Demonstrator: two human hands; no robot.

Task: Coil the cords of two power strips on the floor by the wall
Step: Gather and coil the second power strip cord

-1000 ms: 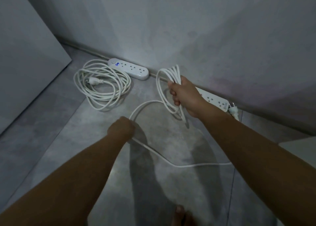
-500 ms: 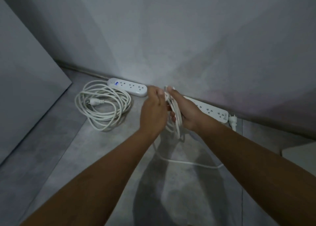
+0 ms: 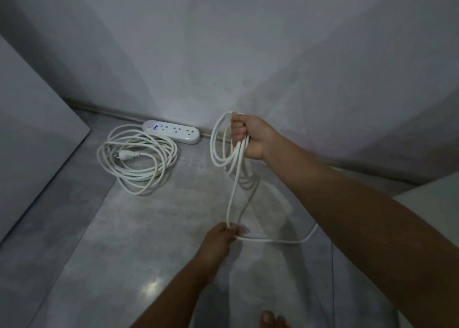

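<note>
The right hand [image 3: 250, 135] is gripping several loops of white cord [image 3: 215, 151] above the floor [image 3: 124, 240], while the left hand [image 3: 221, 238] is pinching its loose strand [image 3: 233, 191] lower down. A white power strip [image 3: 173, 132] is lying against the wall [image 3: 223, 54], beside its coiled cord [image 3: 139, 168].

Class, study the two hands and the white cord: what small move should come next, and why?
Probably the left hand should lift its pinched stretch of the thin white cord up to the right hand, laying one more loop into that grip. Several loops already hang there, while more cord trails loose over the grey floor.
</note>
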